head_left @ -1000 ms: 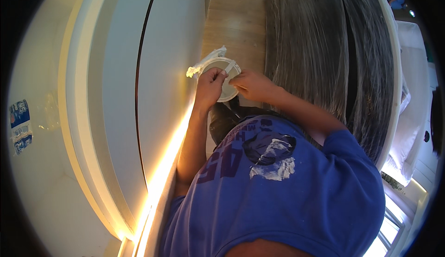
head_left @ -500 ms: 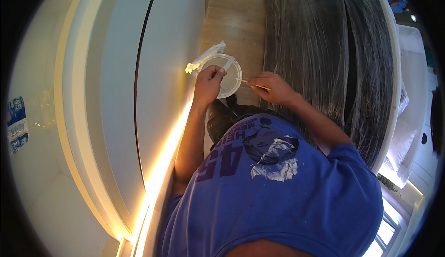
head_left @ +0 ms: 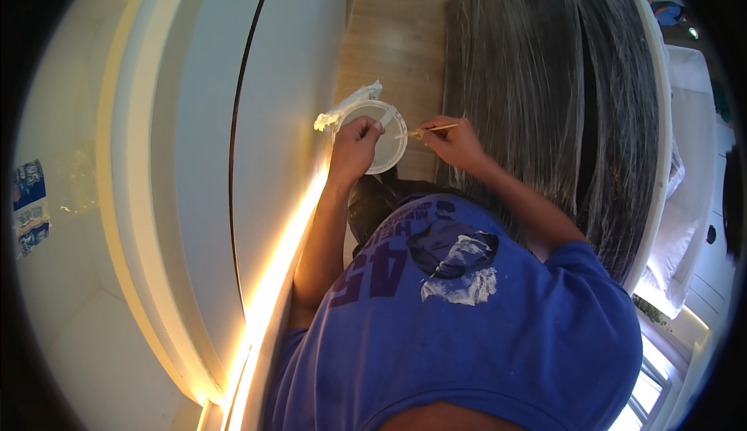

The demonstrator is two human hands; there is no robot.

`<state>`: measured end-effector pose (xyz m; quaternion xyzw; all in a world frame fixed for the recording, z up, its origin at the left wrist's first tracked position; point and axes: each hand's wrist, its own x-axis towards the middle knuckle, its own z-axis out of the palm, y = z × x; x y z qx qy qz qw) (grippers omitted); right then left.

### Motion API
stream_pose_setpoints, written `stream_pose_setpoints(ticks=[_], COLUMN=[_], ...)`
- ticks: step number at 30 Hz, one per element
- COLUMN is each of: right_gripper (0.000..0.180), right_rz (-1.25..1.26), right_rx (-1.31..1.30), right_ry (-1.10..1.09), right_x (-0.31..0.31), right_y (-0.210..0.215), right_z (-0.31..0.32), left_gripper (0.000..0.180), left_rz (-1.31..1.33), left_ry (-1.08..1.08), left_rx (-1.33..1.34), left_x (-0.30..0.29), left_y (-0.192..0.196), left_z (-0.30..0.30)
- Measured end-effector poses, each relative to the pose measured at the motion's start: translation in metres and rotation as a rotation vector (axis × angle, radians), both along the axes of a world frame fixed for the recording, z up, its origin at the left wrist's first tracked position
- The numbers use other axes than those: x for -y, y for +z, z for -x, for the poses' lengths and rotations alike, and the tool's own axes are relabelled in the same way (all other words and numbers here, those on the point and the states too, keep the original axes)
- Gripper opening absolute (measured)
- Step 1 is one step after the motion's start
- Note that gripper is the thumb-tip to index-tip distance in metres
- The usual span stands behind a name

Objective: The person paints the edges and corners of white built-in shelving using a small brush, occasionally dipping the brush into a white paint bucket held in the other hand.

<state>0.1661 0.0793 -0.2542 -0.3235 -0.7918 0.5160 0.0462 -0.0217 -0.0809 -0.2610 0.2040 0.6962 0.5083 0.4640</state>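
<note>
I have a round, pale tub [head_left: 394,151] in front of me, its light rim ringing a greyish inside. My left hand [head_left: 355,148] is over the left part of the tub, thumb and fingers closed on the near end of a pale strip [head_left: 387,115], which slants across the tub to the far right of its rim. Whether the strip is loose or part of the tub, I cannot tell. My right hand [head_left: 450,142] is just right of the tub, gripping a thin stick [head_left: 443,127] of light wood between thumb and fingers. The stick points left to the tub's right edge; its tip is too fine for me to say whether it touches the rim.

A crumpled white sheet [head_left: 347,106] lies along the far left edge of the tub. Beyond the tub runs the wooden floor [head_left: 395,34]. Well to the right of the tub stands a dark surface [head_left: 517,65] under wrinkled clear film. Left of the tub rises a smooth pale panel [head_left: 294,65], and nearer to me than the tub, on the left, a bright strip of light [head_left: 274,283] glows. My blue shirt [head_left: 498,353], smeared with white, is on the near side of the tub.
</note>
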Motion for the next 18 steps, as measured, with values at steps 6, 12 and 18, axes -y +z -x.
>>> stream_pose_setpoints(ticks=[6, 12, 18], right_gripper=[0.021, 0.024, 0.024], right_rz=[-0.061, -0.094, -0.221], right_rx=[0.045, 0.076, 0.03], right_ry=[-0.081, -0.048, 0.01], right_x=[-0.006, -0.001, -0.017], right_y=[-0.018, 0.003, 0.011], right_z=[-0.01, 0.003, 0.004], left_gripper=[0.024, 0.026, 0.029], left_rz=[-0.007, 0.085, 0.108], left_ry=[0.026, -0.007, -0.026], left_rx=[-0.008, -0.094, -0.127], left_x=[0.002, 0.011, 0.004], left_y=[-0.002, 0.001, 0.009], left_z=[-0.002, -0.003, 0.006])
